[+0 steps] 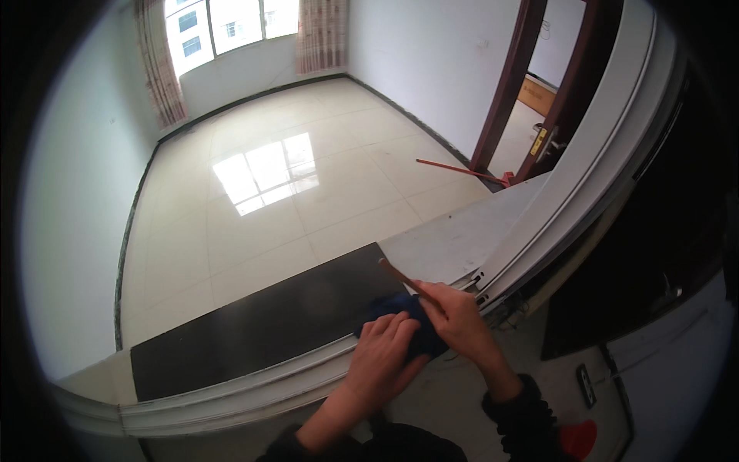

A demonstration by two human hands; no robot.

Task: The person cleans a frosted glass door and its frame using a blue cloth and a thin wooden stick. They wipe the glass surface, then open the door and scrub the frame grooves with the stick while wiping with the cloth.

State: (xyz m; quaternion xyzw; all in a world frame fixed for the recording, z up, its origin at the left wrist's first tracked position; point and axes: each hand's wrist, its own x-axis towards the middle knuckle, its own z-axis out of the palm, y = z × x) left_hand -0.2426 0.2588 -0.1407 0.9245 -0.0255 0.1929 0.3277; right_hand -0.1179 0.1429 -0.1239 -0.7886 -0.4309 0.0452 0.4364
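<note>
My right hand (462, 320) grips a thin brown stick (398, 273), which seems to be wooden. Its free end points up and to the left. Bent over a dark blue cloth (428, 341), my left hand (385, 349) holds it against the white sliding-door track (248, 384). The cloth lies between my two hands, bunched over the track and reaching the edge of the black threshold slab (260, 323). My fingers hide part of the cloth, and the lower end of the stick is hidden in my right hand.
White sliding-door frames (577, 190) stand upright at my right. A red-handled tool (462, 168) lies on the tiled floor (358, 190) by the open brown door (568, 92). Behind my right arm are a dark panel (646, 242), a small black object (585, 385) and a red object (578, 439).
</note>
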